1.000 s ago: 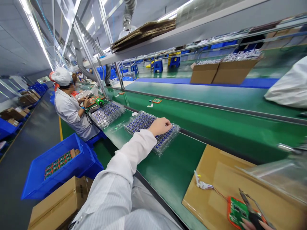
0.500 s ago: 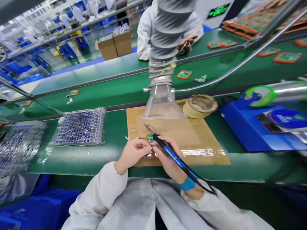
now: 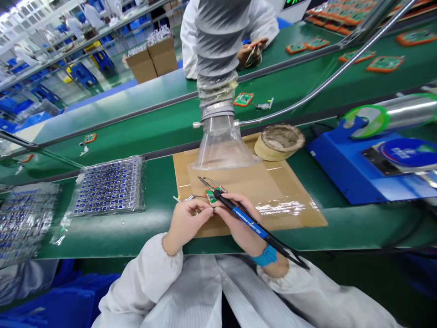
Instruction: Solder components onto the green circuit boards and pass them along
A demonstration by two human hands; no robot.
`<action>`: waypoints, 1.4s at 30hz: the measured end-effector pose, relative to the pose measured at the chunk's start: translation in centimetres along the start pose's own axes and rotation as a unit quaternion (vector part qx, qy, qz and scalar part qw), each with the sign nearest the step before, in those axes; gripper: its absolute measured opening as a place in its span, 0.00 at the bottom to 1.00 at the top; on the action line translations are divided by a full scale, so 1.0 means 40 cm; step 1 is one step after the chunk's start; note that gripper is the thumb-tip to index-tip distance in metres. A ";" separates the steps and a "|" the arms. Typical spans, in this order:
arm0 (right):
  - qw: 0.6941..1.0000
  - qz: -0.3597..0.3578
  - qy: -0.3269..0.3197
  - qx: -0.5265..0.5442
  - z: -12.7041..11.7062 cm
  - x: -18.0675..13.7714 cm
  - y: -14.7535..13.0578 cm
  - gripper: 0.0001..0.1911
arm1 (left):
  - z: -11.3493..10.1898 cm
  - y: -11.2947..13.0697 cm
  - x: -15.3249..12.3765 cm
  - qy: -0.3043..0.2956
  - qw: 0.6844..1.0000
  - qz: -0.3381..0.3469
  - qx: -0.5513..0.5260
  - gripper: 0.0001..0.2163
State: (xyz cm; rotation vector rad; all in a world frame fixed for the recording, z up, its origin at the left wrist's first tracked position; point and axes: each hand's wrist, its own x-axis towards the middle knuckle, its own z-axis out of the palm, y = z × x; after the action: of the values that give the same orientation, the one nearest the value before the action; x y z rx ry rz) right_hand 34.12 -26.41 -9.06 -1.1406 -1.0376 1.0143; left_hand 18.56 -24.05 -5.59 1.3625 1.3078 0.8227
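Note:
My right hand [image 3: 241, 223] is closed around a blue and black soldering iron [image 3: 246, 221], its tip pointing away to the upper left. The same hand's thumb and fingertips meet those of my left hand [image 3: 189, 222]. My left fingers are pinched, and whatever small piece is in them is mostly hidden. Just beyond the fingertips, a small green circuit board [image 3: 210, 196] with an orange edge sits over the cardboard sheet [image 3: 290, 200]. A thin dark lead and a small white connector [image 3: 176, 199] lie to its left.
A clear fume hood [image 3: 223, 148] hangs over the cardboard. A round yellowish pot [image 3: 280, 142] stands behind it, a blue machine [image 3: 368, 168] at right. Blister trays [image 3: 109, 184] of small parts lie left. Across the belt, a co-worker's hands [image 3: 252, 52] hold something.
The view has shifted slightly, so the surroundings sit a little further left. My hands remain together at the board, the soldering iron still in my right hand.

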 end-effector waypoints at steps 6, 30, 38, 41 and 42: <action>1.000 0.011 -0.007 0.014 0.003 -0.003 0.003 0.14 | -0.001 -0.005 -0.004 0.020 1.000 0.001 0.010 0.07; 0.997 -0.056 -0.057 -0.010 -0.009 0.002 -0.003 0.16 | -0.001 -0.013 -0.017 0.031 0.988 0.122 0.086 0.05; 0.999 0.012 -0.040 0.017 -0.009 0.012 -0.012 0.12 | -0.002 -0.016 -0.011 0.019 0.981 0.152 0.121 0.05; 0.998 0.026 -0.044 0.025 -0.014 0.022 -0.007 0.11 | -0.010 -0.011 -0.004 0.003 0.977 0.163 0.136 0.06; 0.999 0.021 -0.031 0.017 -0.017 0.025 -0.003 0.11 | -0.015 -0.009 0.002 -0.003 0.975 0.166 0.150 0.06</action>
State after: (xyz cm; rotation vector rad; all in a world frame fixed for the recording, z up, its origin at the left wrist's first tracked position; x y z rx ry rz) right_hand 35.02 -25.59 -8.92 -1.1137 -1.0445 1.1031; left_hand 17.90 -23.88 -5.82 1.8581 1.2516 0.8653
